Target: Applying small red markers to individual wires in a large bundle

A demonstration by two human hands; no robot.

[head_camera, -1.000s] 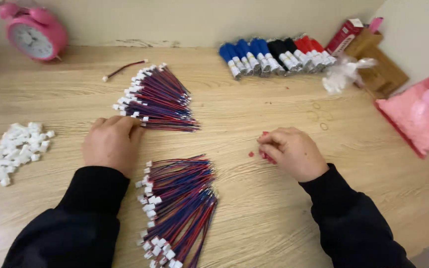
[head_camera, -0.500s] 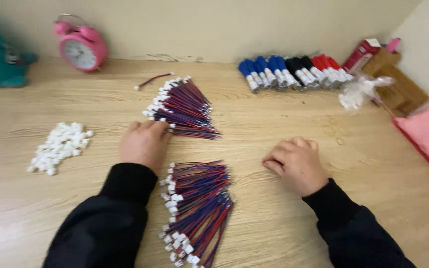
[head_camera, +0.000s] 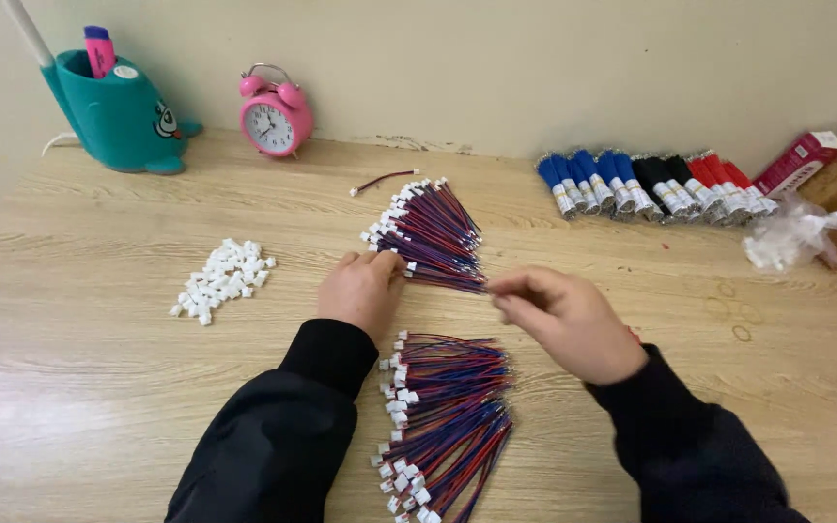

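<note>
Pale wood worktop [head_camera: 99, 387]: you are working the far wire bundle [head_camera: 430, 235].
Your right hand [head_camera: 566, 320] fingers are pinching its near wire tips; left hand [head_camera: 365, 291] is pressing flat, unclenched, on the connector end, wires running leftward.

Pale wood-grain table [head_camera: 99, 387] against a plain cream wall [head_camera: 496, 68].

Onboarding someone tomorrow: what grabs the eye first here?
Two fans of red-and-blue wires with white plugs, one at mid-table, one near the front edge. The left hand and right hand meet at the farther fan. A pink twin-bell alarm clock stands by the wall.
</note>
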